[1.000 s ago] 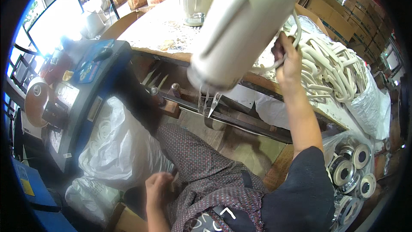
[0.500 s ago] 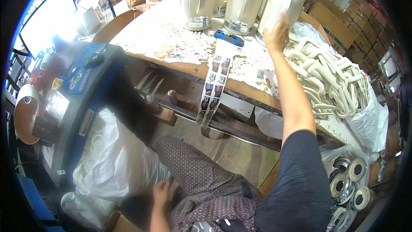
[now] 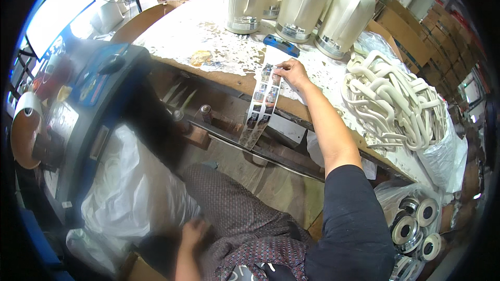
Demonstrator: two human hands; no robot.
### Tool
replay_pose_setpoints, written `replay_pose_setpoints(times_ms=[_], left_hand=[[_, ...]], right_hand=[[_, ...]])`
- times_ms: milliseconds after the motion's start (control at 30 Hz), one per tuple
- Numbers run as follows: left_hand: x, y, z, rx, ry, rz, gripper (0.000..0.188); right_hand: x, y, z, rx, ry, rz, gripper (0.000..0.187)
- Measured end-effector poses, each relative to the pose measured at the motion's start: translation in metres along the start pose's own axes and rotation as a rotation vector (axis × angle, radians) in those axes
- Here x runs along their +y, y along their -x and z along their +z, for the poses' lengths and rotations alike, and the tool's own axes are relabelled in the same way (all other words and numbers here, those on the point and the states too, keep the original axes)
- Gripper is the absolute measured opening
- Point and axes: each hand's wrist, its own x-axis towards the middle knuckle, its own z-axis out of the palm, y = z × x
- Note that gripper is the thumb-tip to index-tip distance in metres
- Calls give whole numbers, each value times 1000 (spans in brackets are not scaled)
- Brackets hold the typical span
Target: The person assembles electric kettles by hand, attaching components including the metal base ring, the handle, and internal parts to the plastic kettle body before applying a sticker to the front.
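My right hand (image 3: 294, 73) reaches over the table, its thumb and fingertips pinching the upper right edge of a strip of printed stickers (image 3: 264, 96). The strip hangs over the front edge, its top end by a blue-and-black tool (image 3: 281, 45) lying flat. My left hand (image 3: 195, 233) is low beside my thigh, near a white plastic bag (image 3: 138, 187); blur hides how its fingers lie. Behind the tool stand several cream kettle bodies with silver bases, among them a left one (image 3: 242, 0), a middle one (image 3: 304, 2) and a right one (image 3: 345, 18).
Cream curved handle-like parts (image 3: 390, 101) lie heaped at the table's right. Below them, a clear bag holds round metal parts (image 3: 405, 228). A blue-and-black machine (image 3: 107, 80) stands at left. An open drawer-like tray (image 3: 226, 119) under the tabletop holds a small bottle (image 3: 206, 113).
My right hand has left the right kettle and come down left to the sticker strip. That kettle now stands with its handle turned to the front. The left hand has shifted slightly.
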Motion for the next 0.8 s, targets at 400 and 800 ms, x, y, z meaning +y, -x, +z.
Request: replay_pose_setpoints(times_ms=[400,800], left_hand=[[111,142,-40,529,-177,566,20],[-207,382,23,56,-629,-716,68]], right_hand=[[19,133,-10,-28,886,-704,44],[-208,288,70,-283,61,-710,9]])
